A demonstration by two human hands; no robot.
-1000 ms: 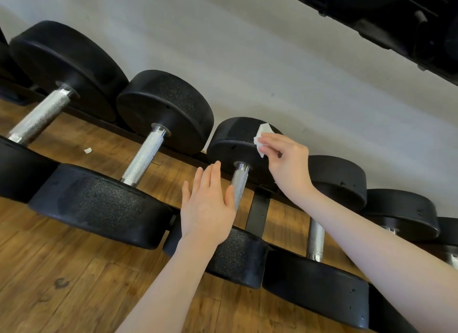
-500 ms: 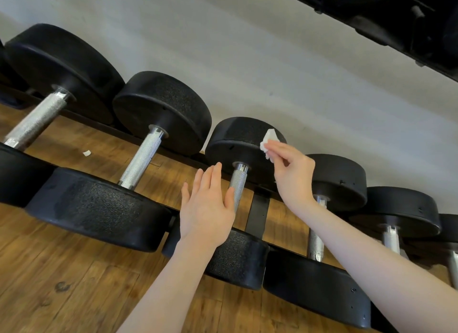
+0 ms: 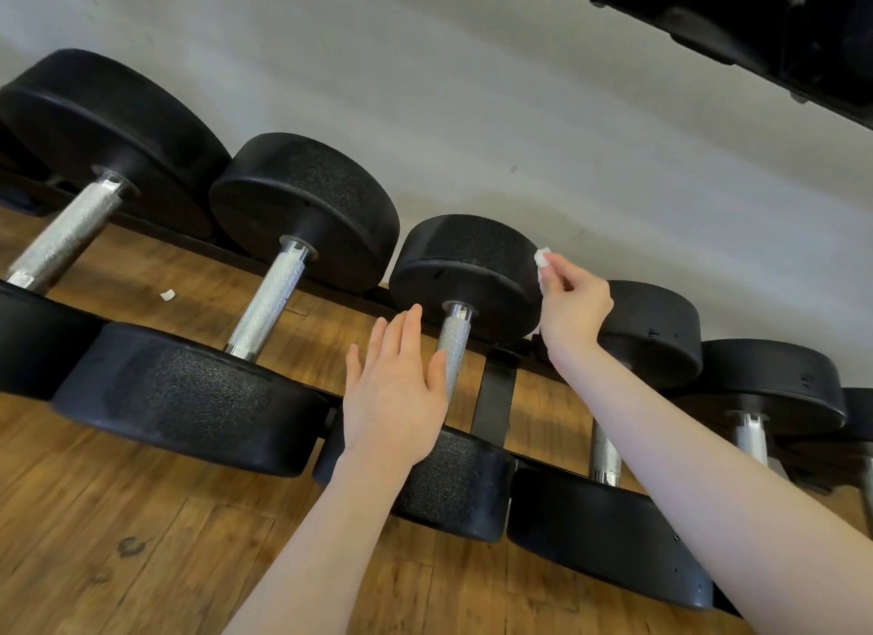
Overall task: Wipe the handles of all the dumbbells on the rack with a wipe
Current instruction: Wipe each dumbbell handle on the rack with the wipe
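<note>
A person's right hand point(image 3: 574, 310) pinches a small crumpled white paper wipe point(image 3: 543, 262) between thumb and curled fingertips, holding it against the far rim of the third black rubber-headed dumbbell point(image 3: 467, 275) on a low black steel rack point(image 3: 493, 398). The wipe sits at the head, above and to the right of the knurled silver steel handle point(image 3: 452, 351) it is presumably meant for, so the handle appears not yet reached.

The left hand point(image 3: 392, 393) is spread flat, fingers straight and together, thumb lying just beside the handle; it holds nothing and seems placed to steady or feel for the bar. Whether the thumb actually touches the metal cannot be told from this angle.

The dumbbells lie side by side across the rack's two rails, heads resting on each rail and handles bridging the gap, which leaves every bar open to a cloth. The heads are thick round discs with a pebbled matte skin; the handles are bright cylinders cut with fine cross-hatched knurling, likely to snag soft paper. To the left sit two larger dumbbells, the nearer with a longer knurled handle point(image 3: 271, 299); smaller ones run off to the right.

Beneath the rack lies worn plank wood flooring point(image 3: 141, 540), with a tiny white scrap point(image 3: 166, 295) lying on it. A pale painted wall point(image 3: 472, 114) stands behind.
</note>
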